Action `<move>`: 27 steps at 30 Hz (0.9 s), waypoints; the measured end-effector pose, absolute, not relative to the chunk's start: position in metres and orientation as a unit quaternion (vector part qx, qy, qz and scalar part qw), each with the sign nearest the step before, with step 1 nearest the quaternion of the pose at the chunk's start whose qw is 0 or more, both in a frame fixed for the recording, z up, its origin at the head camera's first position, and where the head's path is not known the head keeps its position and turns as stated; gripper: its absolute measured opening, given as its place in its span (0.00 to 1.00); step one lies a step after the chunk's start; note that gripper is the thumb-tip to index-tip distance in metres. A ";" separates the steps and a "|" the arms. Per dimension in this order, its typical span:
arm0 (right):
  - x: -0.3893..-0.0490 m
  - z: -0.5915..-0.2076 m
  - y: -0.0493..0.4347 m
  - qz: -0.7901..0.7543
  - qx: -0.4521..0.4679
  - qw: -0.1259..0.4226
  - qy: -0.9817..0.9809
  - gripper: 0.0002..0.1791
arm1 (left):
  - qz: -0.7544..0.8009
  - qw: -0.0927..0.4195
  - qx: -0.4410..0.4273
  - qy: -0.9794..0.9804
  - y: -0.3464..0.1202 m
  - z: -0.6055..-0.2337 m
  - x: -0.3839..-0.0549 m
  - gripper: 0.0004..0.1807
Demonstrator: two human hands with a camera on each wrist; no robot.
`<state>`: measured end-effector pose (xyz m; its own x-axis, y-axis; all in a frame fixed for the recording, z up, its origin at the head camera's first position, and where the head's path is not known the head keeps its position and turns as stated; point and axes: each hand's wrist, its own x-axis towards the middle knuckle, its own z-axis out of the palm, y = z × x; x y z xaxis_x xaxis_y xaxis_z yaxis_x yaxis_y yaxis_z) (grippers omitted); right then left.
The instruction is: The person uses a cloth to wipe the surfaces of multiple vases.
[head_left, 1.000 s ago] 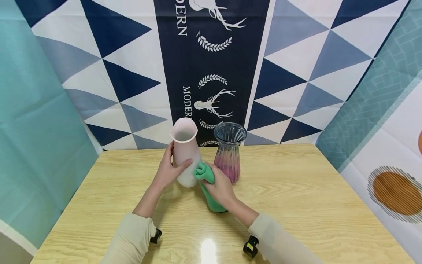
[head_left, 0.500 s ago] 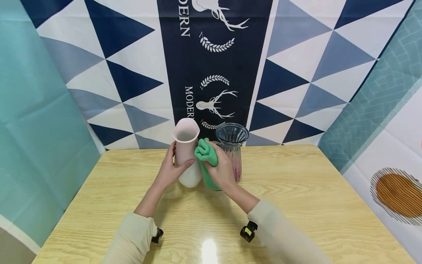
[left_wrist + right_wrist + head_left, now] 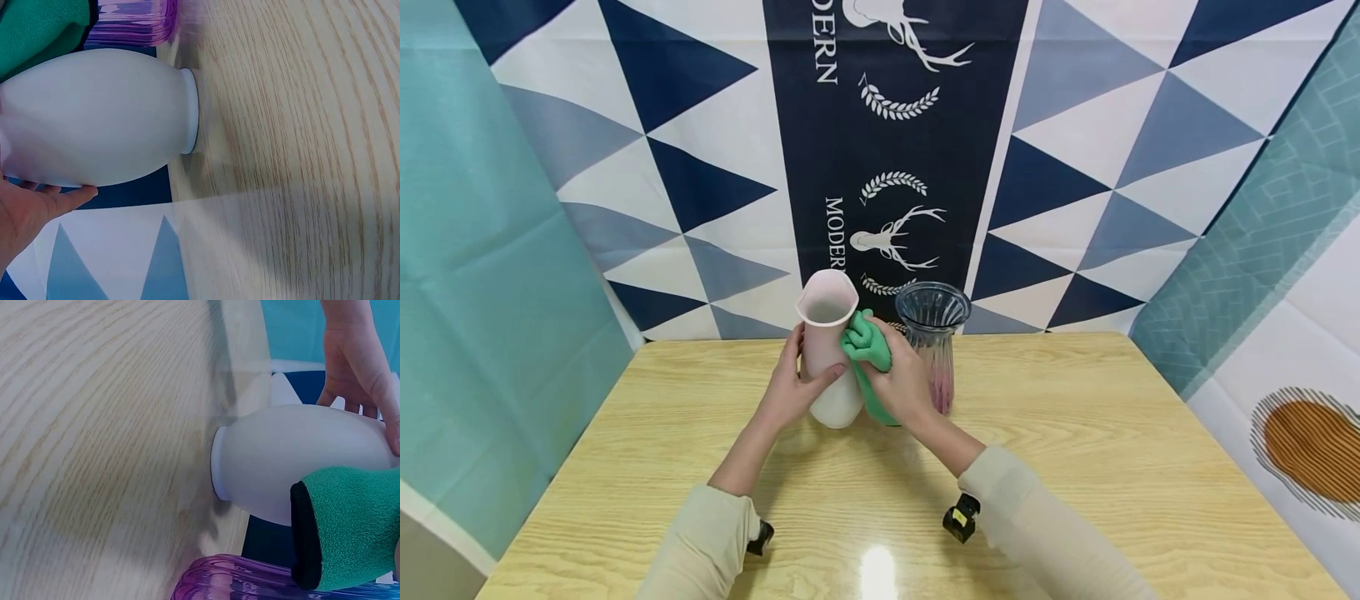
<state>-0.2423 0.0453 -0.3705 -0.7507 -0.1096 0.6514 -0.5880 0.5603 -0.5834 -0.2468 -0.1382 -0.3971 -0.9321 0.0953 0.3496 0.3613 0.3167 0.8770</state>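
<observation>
Head view: I had the left hand [image 3: 796, 387] gripping the white vase [image 3: 837, 402], presumably to steady it, while the right hand [image 3: 906, 379] clutched the cloth [image 3: 867, 343] alongside!

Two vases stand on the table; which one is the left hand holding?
The opaque, pale vase with the wavy rim: the left hand grips it. The see-through, ribbed vase, blue-grey and pink, is not in that hand.

Left hand [image 3: 28, 215] at the lower left, fingers against the pale vase [image 3: 100, 119], its base standing on the wood-grained counter [image 3: 294, 150]! Green cloth [image 3: 40, 34] fills the top corner, ribbed purple glass [image 3: 134, 19] just beside it, blue-and-white backdrop [image 3: 119, 244] below.
</observation>
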 end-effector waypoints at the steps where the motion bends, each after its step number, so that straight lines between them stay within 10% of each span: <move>1: -0.242 -0.371 0.046 0.421 0.208 0.281 -0.837 0.30 | -0.566 0.118 -0.142 -0.803 -0.138 -0.397 -0.247 0.46; 27: -0.230 -0.412 0.055 0.409 0.185 0.227 -0.864 0.30 | -0.559 0.102 -0.125 -0.813 -0.131 -0.378 -0.232 0.47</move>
<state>-0.2298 0.0551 -0.4118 -0.8280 -0.1338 0.5445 -0.5061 0.5963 -0.6231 -0.2321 -0.1312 -0.3777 -0.9478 0.0892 0.3061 0.3177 0.3443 0.8835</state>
